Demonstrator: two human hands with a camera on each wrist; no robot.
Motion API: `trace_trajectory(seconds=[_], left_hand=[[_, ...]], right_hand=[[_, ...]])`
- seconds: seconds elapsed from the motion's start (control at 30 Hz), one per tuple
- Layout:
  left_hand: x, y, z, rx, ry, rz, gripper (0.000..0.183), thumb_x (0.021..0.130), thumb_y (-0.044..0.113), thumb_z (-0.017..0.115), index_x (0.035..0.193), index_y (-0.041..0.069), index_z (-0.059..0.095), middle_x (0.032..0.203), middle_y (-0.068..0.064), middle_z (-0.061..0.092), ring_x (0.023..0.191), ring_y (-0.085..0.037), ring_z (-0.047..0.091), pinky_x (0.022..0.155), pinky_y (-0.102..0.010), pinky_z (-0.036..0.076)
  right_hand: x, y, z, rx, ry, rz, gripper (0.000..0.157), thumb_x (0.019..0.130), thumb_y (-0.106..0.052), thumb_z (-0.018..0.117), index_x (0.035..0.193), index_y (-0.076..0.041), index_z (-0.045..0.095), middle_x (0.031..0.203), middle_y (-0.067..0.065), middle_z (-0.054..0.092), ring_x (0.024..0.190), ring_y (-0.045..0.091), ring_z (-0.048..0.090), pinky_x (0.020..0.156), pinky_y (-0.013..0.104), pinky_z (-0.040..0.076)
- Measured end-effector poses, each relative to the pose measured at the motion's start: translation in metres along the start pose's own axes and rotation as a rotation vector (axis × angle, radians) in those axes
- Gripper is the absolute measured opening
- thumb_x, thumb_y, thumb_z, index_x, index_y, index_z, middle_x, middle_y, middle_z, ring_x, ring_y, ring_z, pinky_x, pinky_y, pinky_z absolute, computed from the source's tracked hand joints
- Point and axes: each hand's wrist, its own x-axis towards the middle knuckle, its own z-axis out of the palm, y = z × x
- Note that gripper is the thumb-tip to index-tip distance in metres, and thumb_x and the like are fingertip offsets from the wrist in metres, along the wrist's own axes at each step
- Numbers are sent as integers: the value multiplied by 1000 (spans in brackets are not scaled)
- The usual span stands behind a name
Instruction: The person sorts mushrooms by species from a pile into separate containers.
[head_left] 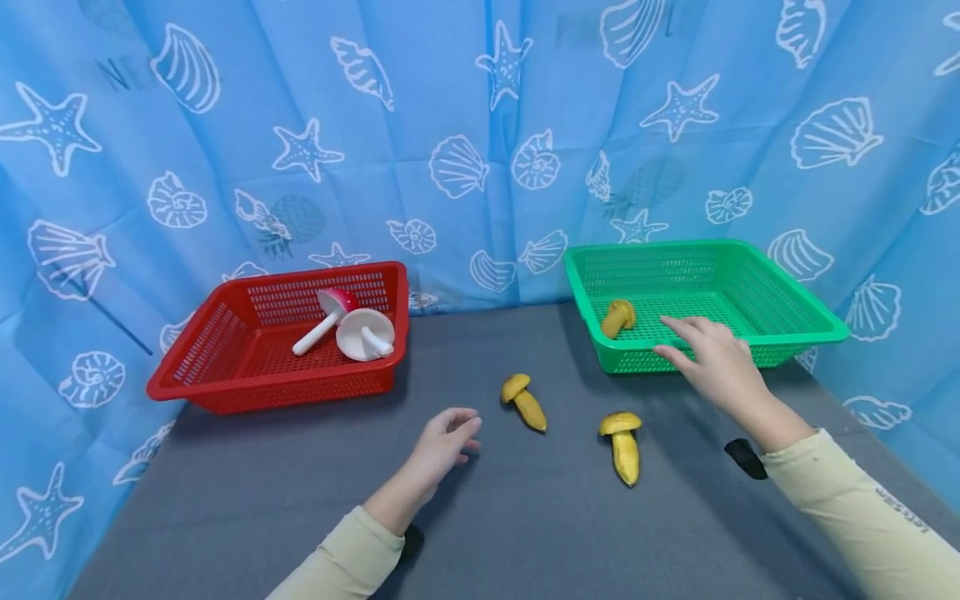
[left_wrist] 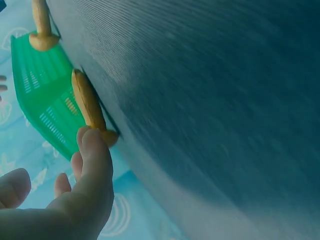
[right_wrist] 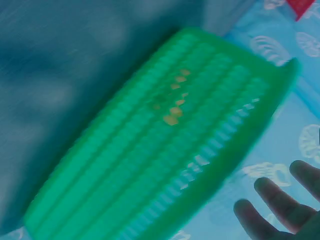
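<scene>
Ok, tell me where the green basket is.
In the head view, the green basket stands at the right, near the blue curtain; the right hand is by its near rim, and a yellow mushroom lies inside.

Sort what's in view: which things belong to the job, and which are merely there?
Likely job things:
left loose yellow mushroom, near the left hand
right loose yellow mushroom
green basket, by the right hand
third yellow mushroom, inside it
red basket
red-topped mushroom and pale mushroom, inside it

Likely surroundings:
blue curtain
grey table cover
</scene>
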Motion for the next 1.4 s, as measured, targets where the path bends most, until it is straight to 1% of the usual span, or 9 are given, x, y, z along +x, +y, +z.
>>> trace_trajectory(seconds=[0.1, 0.2, 0.37, 0.53, 0.7, 0.8, 1.0, 1.23, 1.4], left_hand=[[7, 2, 8, -42, -5, -53, 42, 102, 24, 51, 134, -4, 49, 124, -19, 57, 98, -23, 64, 85, -41, 53], [15, 3, 18, -67, 10, -82, 42, 102, 23, 52, 135, -4, 48, 122, -17, 59, 92, -20, 65, 82, -38, 54], [28, 1, 35, -93, 50, -136, 42, 101, 20, 53, 137, -3, 49, 121, -16, 62, 88, -19, 67, 76, -35, 55], [35, 5, 48, -139, 85, -207, 47, 99, 19, 56, 141, -1, 46, 129, -19, 57, 90, -24, 67, 72, -36, 56], [42, 10, 60, -178, 116, -263, 51, 97, 21, 60, 142, 1, 44, 137, -20, 50, 92, -27, 67, 73, -38, 56], [46, 12, 66, -195, 150, -284, 51, 96, 20, 62, 141, 2, 45, 137, -19, 51, 87, -25, 67, 68, -35, 55], [54, 13, 76, -177, 263, -316, 40, 93, 22, 67, 125, 3, 52, 118, -14, 60, 64, -17, 64, 52, -27, 48], [66, 15, 84, -60, 355, -312, 37, 89, 24, 73, 110, -1, 55, 86, -10, 67, 44, -11, 54, 41, -23, 42], [72, 14, 86, -7, 398, -295, 35, 88, 17, 74, 109, -4, 57, 81, -9, 63, 38, -9, 48, 37, -21, 40]], right_hand=[[0, 13, 2, -62, -25, 28, 50, 96, -25, 62, 138, 0, 49, 128, 32, 47, 117, 55, 39, 83, 78, 27], [0, 29, 5, -77, -39, 39, 50, 97, -24, 62, 138, 1, 48, 129, 34, 44, 117, 57, 36, 83, 83, 22], [0, 52, 8, -100, -52, 19, 48, 96, -24, 62, 136, 1, 49, 127, 34, 44, 114, 58, 38, 79, 85, 21], [-1, 69, 7, -143, -43, -26, 45, 97, -28, 60, 131, 1, 54, 120, 32, 50, 109, 55, 43, 81, 86, 20], [-3, 81, 9, -154, -35, -44, 42, 98, -29, 59, 126, 2, 60, 113, 30, 54, 104, 51, 47, 82, 85, 19], [-3, 84, 11, -142, -22, -49, 41, 98, -30, 59, 124, 1, 61, 110, 30, 57, 102, 51, 48, 82, 85, 19], [-1, 85, 14, -137, -15, -52, 40, 98, -31, 59, 122, 1, 62, 110, 29, 57, 104, 51, 47, 83, 86, 17], [-2, 87, 14, -143, -13, -58, 39, 98, -29, 59, 122, 1, 62, 110, 29, 56, 104, 51, 47, 83, 87, 16], [-2, 87, 16, -138, 0, -75, 38, 96, -28, 61, 121, 0, 63, 108, 28, 57, 101, 51, 48, 83, 87, 16]])
